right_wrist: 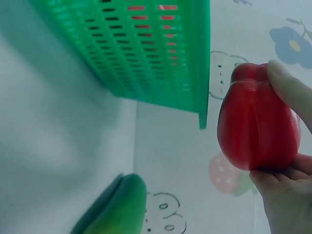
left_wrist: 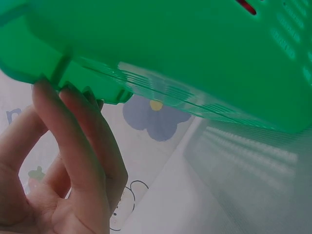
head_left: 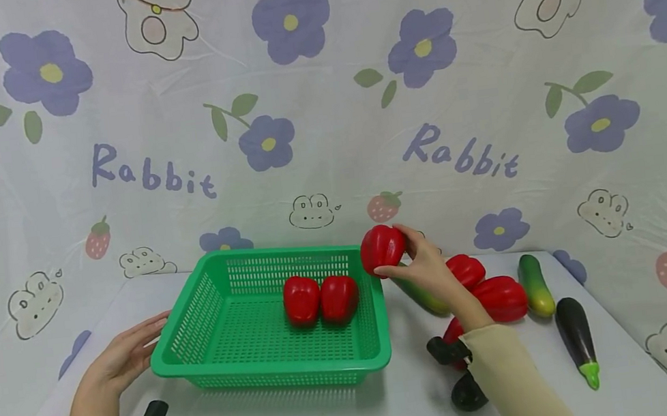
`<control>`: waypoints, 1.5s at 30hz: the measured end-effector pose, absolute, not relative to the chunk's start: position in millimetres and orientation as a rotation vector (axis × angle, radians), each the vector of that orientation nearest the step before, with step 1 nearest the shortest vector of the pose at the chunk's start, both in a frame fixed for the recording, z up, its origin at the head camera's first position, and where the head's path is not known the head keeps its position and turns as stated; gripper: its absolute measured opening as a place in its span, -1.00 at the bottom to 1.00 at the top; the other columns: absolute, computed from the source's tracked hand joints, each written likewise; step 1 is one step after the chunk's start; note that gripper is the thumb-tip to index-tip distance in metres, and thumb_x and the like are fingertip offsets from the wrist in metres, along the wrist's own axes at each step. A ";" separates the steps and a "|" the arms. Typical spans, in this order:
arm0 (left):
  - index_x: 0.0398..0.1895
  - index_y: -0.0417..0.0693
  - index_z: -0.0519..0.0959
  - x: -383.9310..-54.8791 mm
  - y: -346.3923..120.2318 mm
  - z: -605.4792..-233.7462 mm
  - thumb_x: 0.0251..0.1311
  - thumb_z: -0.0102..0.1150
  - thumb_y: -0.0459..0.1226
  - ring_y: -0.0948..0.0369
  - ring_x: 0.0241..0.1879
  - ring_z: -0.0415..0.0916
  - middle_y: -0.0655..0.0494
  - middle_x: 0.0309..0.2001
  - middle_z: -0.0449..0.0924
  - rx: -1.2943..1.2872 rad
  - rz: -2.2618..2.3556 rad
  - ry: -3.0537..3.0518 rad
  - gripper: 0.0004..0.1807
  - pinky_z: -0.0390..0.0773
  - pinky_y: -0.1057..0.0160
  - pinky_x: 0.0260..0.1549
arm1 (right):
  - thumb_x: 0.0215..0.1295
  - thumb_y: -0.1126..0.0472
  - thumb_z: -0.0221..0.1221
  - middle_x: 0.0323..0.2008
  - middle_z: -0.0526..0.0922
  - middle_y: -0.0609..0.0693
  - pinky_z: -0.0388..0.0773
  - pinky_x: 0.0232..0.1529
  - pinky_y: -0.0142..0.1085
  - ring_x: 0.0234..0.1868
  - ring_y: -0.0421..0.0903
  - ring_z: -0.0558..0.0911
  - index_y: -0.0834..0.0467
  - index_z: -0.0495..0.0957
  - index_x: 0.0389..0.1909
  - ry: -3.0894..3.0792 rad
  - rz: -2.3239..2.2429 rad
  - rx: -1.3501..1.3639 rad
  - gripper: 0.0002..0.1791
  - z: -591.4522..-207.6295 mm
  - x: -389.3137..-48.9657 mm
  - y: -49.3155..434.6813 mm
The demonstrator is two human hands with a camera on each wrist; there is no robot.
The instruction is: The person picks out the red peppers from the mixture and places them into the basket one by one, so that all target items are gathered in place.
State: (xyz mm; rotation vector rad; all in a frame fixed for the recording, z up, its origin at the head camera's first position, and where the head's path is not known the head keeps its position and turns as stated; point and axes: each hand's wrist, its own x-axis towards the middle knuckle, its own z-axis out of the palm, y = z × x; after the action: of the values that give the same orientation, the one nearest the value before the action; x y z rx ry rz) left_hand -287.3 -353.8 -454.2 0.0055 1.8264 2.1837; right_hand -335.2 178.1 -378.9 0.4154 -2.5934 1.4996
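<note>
My right hand holds a red bell pepper between thumb and fingers, raised over the right rim of a green plastic basket. In the right wrist view that bell pepper is beside the basket's wall. Two more red bell peppers sit side by side in the basket's right half. My left hand is at the basket's left rim. Its fingertips touch the rim from outside in the left wrist view, the fingers nearly straight.
Right of the basket lie more red bell peppers, partly behind my right arm. Around them are a cucumber beside the basket, another cucumber, an eggplant and a dark rounded vegetable. A patterned cloth hangs behind.
</note>
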 end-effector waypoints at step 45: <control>-0.15 0.43 0.67 -286.1 -349.5 -453.9 0.45 -0.01 -0.20 0.42 -0.05 0.58 0.54 -0.08 0.64 -0.014 2.171 1.868 -0.72 0.62 0.37 -0.06 | 0.01 0.16 0.47 0.33 0.41 0.10 0.53 0.20 -0.02 0.37 0.09 0.41 0.11 0.15 0.45 -2.512 1.481 0.569 -0.01 -356.9 -347.4 87.2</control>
State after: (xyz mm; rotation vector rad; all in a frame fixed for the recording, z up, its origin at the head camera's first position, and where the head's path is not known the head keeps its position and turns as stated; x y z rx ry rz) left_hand -286.1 -349.5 -453.9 -0.0141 1.8684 2.1711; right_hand -347.4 87.2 -356.9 0.5686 -2.5120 1.4809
